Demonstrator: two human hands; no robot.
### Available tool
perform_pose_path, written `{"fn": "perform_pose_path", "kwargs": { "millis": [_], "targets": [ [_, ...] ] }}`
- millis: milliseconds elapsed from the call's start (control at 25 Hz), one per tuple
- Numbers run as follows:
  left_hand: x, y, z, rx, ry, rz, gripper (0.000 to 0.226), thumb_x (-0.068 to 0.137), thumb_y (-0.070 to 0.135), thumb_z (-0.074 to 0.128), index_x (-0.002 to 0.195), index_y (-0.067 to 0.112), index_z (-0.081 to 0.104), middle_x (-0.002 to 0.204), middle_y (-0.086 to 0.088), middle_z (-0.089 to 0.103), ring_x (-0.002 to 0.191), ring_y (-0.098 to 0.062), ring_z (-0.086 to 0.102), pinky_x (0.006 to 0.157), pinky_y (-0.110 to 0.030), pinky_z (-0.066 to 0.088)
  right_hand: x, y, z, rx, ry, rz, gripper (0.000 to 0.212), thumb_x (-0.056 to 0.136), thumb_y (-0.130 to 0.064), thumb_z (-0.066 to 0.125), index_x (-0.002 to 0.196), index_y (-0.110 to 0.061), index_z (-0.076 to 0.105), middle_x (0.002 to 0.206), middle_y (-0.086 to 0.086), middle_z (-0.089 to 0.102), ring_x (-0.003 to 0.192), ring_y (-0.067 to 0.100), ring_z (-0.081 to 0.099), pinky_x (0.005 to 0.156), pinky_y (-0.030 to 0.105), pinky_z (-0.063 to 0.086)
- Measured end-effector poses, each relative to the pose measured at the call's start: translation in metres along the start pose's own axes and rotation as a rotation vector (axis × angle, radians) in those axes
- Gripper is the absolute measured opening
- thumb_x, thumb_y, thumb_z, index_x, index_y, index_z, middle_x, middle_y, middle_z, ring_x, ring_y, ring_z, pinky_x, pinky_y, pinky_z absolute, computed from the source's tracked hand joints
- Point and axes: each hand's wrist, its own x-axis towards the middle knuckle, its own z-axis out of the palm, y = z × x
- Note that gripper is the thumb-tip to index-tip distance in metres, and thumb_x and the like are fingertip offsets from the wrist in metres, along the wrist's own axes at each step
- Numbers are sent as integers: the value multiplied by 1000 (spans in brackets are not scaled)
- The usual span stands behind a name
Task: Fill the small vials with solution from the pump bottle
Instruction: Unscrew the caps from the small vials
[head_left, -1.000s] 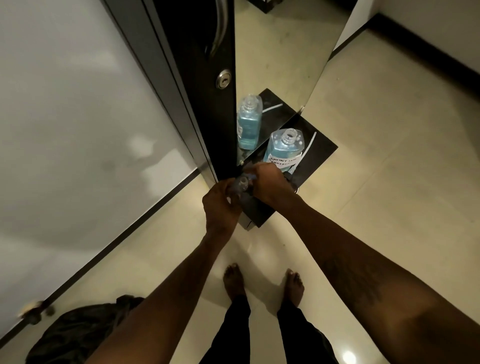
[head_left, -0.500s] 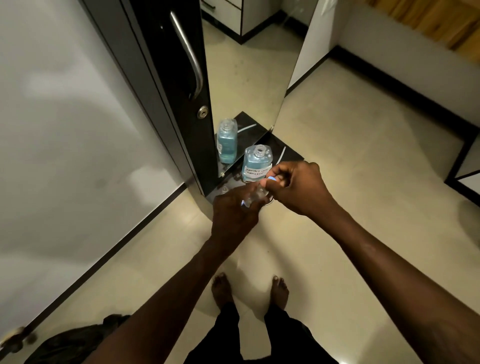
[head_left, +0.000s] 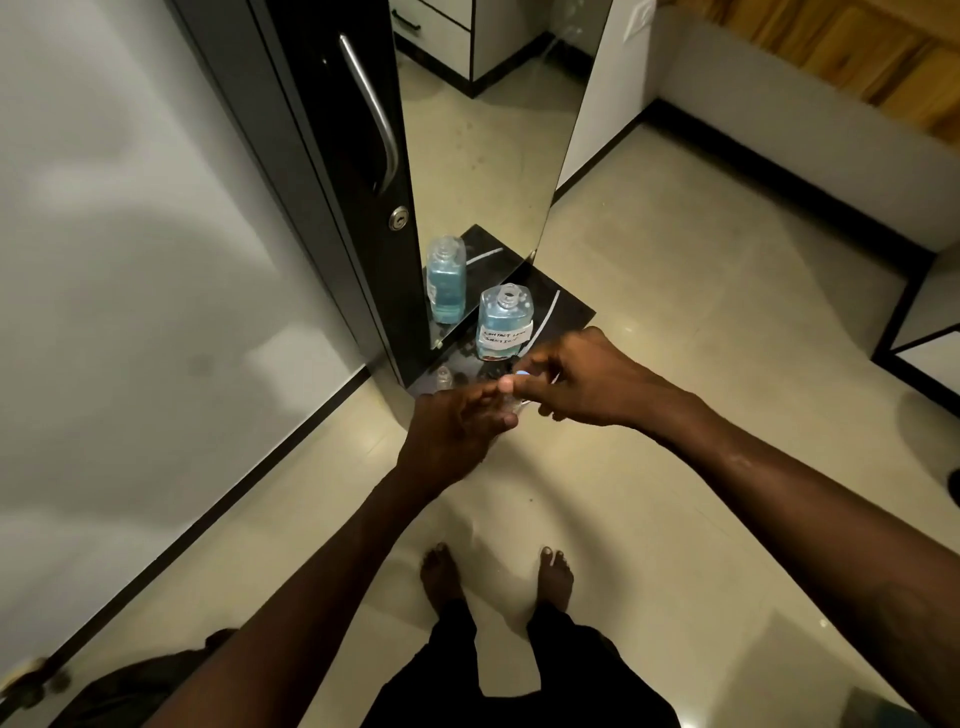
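Observation:
A clear bottle of blue solution (head_left: 503, 325) with a handwritten white label stands open-necked on a small black shelf (head_left: 566, 306) beside a mirror. Its pump tube (head_left: 548, 314) lies on the shelf to its right. In front of the shelf my left hand (head_left: 457, 426) holds a small clear vial (head_left: 511, 404), mostly hidden by my fingers. My right hand (head_left: 576, 379) pinches a small blue-white cap (head_left: 521, 373) just above the vial's mouth. Another small vial (head_left: 443, 375) stands on the shelf's near left corner.
The mirror (head_left: 493, 130) reflects the bottle and shelf. A black cupboard door with a steel handle (head_left: 374, 109) and lock rises left of it. My bare feet (head_left: 496, 571) stand on cream floor tiles. A dark bag (head_left: 140, 686) lies at the bottom left.
My head has tilted up and back, showing more of the room. Both hands have come away from the shelf toward me with the vial, and my right hand now holds the cap over it.

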Motion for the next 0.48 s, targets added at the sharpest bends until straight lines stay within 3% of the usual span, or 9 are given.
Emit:
{"fn": "perform_pose_path", "kwargs": {
  "millis": [80,160,240,360,480],
  "targets": [
    [-1,-11,2,52,-27,-9,29,90,37,73,114,21,76,97,1,80,86,-8,74,79,-38,61,4,-1,7,-25,-14,-34,9,93,-31,72,93,-24,78,77,-4,76,71,9,71,72,37,60],
    [0,-23,0,-23,-199,-92,30,93,42,66,113,21,75,96,1,78,90,-16,74,84,-44,60,5,-2,11,-54,-50,-100,18,88,-11,73,99,-24,79,89,-4,77,85,12,69,77,40,60],
    [1,-32,-7,-333,-424,-206,23,99,30,64,118,20,72,100,0,76,100,-22,71,92,-48,58,5,3,15,-46,-62,-158,32,85,0,71,105,-25,79,98,-5,77,93,12,70,82,37,60],
    [0,-47,-19,-679,-684,-400,32,100,14,58,131,9,64,120,-10,73,117,-31,65,97,-46,55,6,10,31,15,-64,-209,43,82,9,67,104,-26,80,102,-9,78,95,8,72,83,33,61],
    [-9,-73,-16,-725,-670,-441,33,97,2,60,130,1,62,123,-15,73,115,-27,69,96,-42,58,9,22,53,107,-41,-181,44,81,14,65,104,-21,80,101,-8,78,93,5,72,83,28,61]
  ]
}}
